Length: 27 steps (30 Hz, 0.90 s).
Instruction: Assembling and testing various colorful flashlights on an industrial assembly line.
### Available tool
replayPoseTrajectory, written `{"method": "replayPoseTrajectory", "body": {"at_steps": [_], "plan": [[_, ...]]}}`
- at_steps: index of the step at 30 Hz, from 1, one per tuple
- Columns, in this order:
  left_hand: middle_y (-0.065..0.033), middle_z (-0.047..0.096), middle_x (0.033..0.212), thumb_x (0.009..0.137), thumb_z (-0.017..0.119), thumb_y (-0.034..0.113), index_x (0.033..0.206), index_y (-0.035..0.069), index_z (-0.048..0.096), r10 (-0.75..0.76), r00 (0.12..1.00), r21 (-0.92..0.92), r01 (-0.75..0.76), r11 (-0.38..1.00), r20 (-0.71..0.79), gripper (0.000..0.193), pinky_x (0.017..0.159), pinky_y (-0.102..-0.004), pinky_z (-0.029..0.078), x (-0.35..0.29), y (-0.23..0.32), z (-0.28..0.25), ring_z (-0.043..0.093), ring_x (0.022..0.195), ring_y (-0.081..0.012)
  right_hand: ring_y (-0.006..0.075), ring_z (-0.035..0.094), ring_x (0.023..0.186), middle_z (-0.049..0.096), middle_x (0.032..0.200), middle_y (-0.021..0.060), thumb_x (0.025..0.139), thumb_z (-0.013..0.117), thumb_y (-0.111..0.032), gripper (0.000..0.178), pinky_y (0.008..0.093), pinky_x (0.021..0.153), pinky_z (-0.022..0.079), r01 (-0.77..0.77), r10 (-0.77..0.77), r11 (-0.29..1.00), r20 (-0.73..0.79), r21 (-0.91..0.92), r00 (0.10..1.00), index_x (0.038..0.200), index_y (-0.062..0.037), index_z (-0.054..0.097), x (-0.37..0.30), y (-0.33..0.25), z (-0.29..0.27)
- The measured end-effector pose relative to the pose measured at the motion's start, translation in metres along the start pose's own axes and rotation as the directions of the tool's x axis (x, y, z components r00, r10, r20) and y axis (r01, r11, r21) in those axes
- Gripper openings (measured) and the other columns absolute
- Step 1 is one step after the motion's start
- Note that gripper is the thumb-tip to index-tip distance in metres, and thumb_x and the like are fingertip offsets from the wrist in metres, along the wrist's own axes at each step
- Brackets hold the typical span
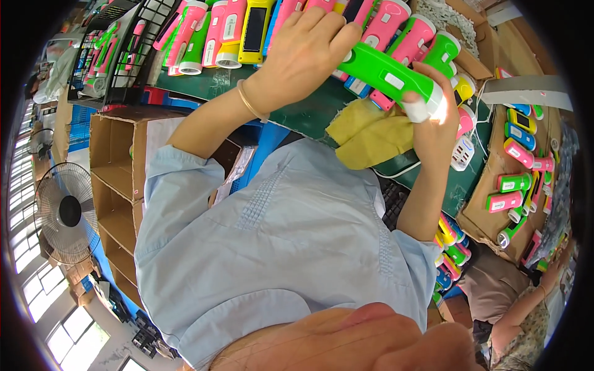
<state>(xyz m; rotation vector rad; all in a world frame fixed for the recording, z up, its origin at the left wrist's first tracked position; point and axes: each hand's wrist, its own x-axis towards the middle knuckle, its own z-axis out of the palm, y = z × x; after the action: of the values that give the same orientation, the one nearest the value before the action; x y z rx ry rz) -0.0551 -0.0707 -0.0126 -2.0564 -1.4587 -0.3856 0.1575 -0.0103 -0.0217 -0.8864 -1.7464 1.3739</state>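
A green flashlight (385, 75) with a white lamp end is held up between my hands over the green table. My left hand (309, 55) is closed round its tail end, fingers curled over it; a thin bangle sits on that wrist. My right hand (433, 123) wraps the lamp end, the thumb, blurred and white at its tip, lying across it. The lamp end glows brightly. Just below the flashlight lies a folded yellow cloth (371, 133). Beyond my hands, pink flashlights (232, 28) lie in a row with green and yellow ones.
A white power strip (462, 153) with a cable lies at the right. Farther right, more flashlights (515, 183) lie on cardboard beside another person's arm (526, 303). At left stand a black wire basket (117, 74), cardboard compartments (117, 204) and a fan (69, 210).
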Motion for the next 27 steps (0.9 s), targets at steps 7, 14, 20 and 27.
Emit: {"method": "replayPoseTrajectory", "body": {"at_steps": [7, 14, 20, 27], "plan": [[-0.0100, 0.059, 0.097, 0.060, 0.076, 0.007, 0.101, 0.006, 0.059, -0.244, 0.965, -0.666, 0.245, 0.704, 0.098, 0.044, 0.075, -0.0349, 0.048, -0.017, 0.003, 0.005, 0.058, 0.087, -0.0291, 0.0250, 0.050, 0.106, 0.056, 0.108, 0.0121, 0.064, 0.080, -0.017, 0.061, 0.0364, 0.090, 0.039, 0.650, -0.707, 0.621, 0.045, -0.438, 0.705, 0.116, -0.0041, 0.049, -0.005, 0.019, -0.001], [-0.0110, 0.060, 0.095, 0.073, 0.071, 0.028, 0.112, 0.002, 0.051, 0.164, 0.805, -0.804, 0.506, 0.311, 0.570, 0.051, 0.069, -0.0314, 0.048, -0.018, 0.012, -0.002, 0.061, 0.078, -0.0232, 0.0178, 0.055, 0.094, 0.059, 0.100, 0.0070, 0.058, 0.083, -0.016, 0.070, 0.0298, 0.081, 0.045, 0.259, -0.252, 0.965, 0.130, -0.037, 0.959, 0.120, -0.0059, 0.050, -0.005, 0.025, -0.004], [-0.0068, 0.056, 0.083, 0.085, 0.059, 0.027, 0.111, 0.002, 0.047, 0.173, 0.699, -0.298, 0.497, -0.815, 0.694, 0.038, 0.057, -0.0268, 0.050, -0.015, 0.051, 0.015, 0.058, 0.064, -0.0144, 0.0118, 0.053, 0.072, 0.057, 0.093, 0.0072, 0.089, 0.051, -0.016, 0.030, 0.0231, 0.064, 0.043, 0.255, -0.312, 0.927, -0.188, -0.275, 0.931, 0.116, -0.0052, 0.056, -0.004, 0.022, -0.005], [-0.0086, 0.054, 0.086, 0.087, 0.052, 0.044, 0.111, 0.006, 0.048, 0.150, 0.704, -0.114, 0.313, -0.943, 0.694, 0.045, 0.053, -0.0270, 0.043, -0.005, 0.055, 0.030, 0.052, 0.062, -0.0178, 0.0025, 0.032, 0.044, 0.043, 0.056, -0.0023, 0.096, 0.039, -0.026, 0.037, 0.0171, 0.040, 0.021, -0.018, 0.048, 0.991, -0.229, 0.129, 0.972, 0.125, -0.0045, 0.044, -0.057, -0.009, -0.044]]}}
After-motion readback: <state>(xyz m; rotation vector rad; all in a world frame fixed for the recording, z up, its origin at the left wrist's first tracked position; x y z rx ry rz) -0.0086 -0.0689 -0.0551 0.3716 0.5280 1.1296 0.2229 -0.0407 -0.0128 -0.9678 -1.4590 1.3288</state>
